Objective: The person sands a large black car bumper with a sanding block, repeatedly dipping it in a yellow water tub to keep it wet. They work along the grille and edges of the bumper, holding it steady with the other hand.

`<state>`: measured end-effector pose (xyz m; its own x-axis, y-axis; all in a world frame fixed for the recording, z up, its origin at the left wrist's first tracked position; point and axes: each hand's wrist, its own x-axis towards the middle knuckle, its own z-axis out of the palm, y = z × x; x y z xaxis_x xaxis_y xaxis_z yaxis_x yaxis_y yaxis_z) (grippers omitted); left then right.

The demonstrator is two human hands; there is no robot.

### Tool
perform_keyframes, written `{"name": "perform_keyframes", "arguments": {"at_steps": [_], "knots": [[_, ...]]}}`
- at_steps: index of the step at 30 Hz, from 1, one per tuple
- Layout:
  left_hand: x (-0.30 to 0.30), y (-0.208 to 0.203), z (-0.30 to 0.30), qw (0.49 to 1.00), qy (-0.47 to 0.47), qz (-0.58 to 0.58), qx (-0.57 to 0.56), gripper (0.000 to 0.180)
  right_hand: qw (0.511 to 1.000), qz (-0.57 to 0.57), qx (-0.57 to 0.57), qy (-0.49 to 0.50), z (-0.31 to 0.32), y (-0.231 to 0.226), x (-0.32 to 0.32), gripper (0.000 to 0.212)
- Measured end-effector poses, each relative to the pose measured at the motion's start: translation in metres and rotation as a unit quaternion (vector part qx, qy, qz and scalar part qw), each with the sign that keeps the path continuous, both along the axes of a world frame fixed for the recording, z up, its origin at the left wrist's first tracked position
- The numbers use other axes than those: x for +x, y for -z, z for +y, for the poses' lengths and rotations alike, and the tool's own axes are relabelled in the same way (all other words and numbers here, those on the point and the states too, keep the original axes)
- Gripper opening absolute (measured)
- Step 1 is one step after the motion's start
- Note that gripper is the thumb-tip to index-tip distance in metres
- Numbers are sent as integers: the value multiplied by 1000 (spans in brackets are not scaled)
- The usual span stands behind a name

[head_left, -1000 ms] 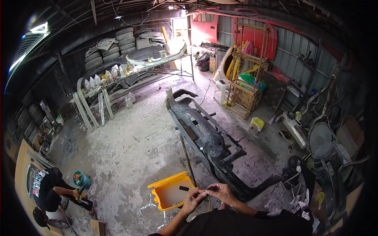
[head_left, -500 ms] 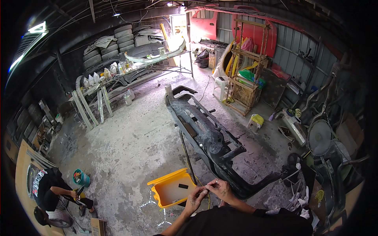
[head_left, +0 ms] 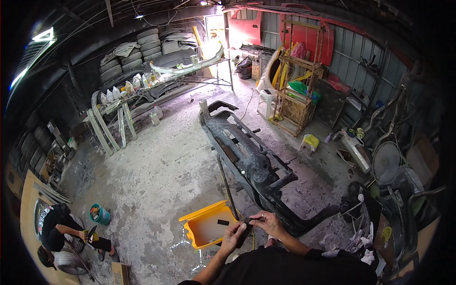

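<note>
In front of my body, my left hand [head_left: 232, 234] and my right hand [head_left: 266, 223] are close together. Both are closed on a small dark sheet [head_left: 244, 235], which hangs between them and looks like sandpaper. My right fingers pinch its upper edge; a ring shows on that hand. Just left of my hands, a yellow tub [head_left: 189, 236] holds cloudy liquid, with a small black block [head_left: 223, 222] in it. Beyond my right hand lies a long black car bumper [head_left: 259, 166], raised off the floor, its near end curving right.
Metal scraps and white crumpled pieces [head_left: 366, 244] crowd my right side, near a round fan [head_left: 387, 162]. At left, another person [head_left: 59, 230] bends by a tyre, near a teal bucket [head_left: 99, 214]. Bottles stand on a bench [head_left: 118, 105]. A rusty rack [head_left: 297, 85] stands far right.
My hands have shifted slightly and turned, so the dark sheet now shows below my fingers. The other person's hands and tool have moved a little to the left.
</note>
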<state>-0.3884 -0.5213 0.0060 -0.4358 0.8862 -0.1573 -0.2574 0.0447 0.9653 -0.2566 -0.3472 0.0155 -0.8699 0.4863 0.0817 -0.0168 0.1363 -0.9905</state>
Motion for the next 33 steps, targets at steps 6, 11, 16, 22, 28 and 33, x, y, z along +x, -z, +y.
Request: {"name": "perform_keyframes", "arguments": {"at_steps": [6,11,16,22,28,33], "knots": [[-4,3,8,998,-35,-1,47,23,1000,-4,-1,30,-3,-22,-9,29],[-5,6,13,993,-51,-75,73,19,996,-22,-83,29,7,-17,-8,32],[4,5,9,974,-53,-200,95,20,998,24,-20,45,2,-25,-9,38],[1,6,6,982,-38,-157,98,21,1000,-6,-27,7,2,-35,-7,42],[2,-3,5,974,-47,-199,93,18,1000,13,25,-2,1,-48,-10,32],[6,-3,2,963,-57,-248,93,17,998,37,41,-25,1,-49,-14,25]]}}
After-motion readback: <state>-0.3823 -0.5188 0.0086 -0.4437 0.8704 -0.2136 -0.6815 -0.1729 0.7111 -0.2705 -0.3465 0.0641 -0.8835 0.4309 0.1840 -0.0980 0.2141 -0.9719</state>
